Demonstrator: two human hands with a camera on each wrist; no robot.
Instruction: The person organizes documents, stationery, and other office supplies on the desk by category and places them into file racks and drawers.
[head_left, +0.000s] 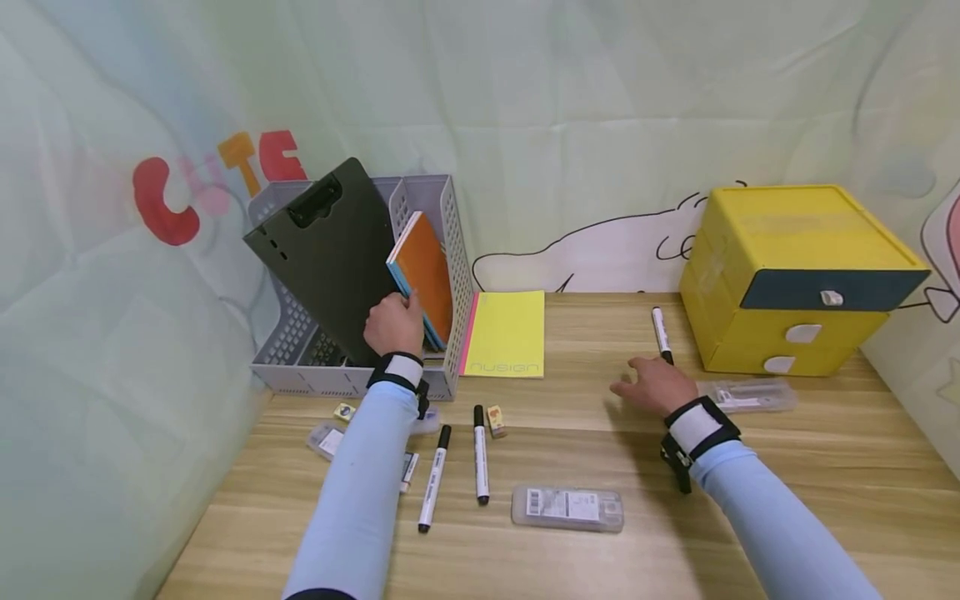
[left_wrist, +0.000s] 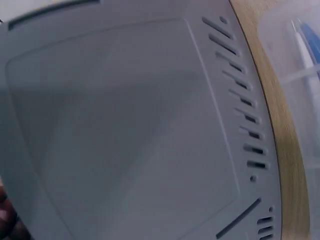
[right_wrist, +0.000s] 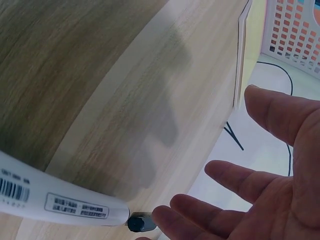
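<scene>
My left hand (head_left: 395, 324) is at the front of a grey organizer (head_left: 281, 377), fingers curled at the lower left edge of an orange notebook (head_left: 431, 279) that stands upright with blue-edged ones beside it. Its fingertips are hidden. A black clipboard (head_left: 330, 250) leans to the left in the organizer, partly behind this hand. The left wrist view shows mostly the organizer's grey panel (left_wrist: 120, 130). My right hand (head_left: 654, 385) hovers over the table with spread fingers, holding nothing. Close to its fingertips lies a white marker (right_wrist: 55, 197) with a black end.
A yellow drawer box (head_left: 810, 242) stands at the back right, with a clear case (head_left: 750, 395) before it. A yellow notebook (head_left: 506, 333) lies beside the organizer. Nearer are two markers (head_left: 481, 454), an eraser (head_left: 497, 422) and another clear case (head_left: 567, 509).
</scene>
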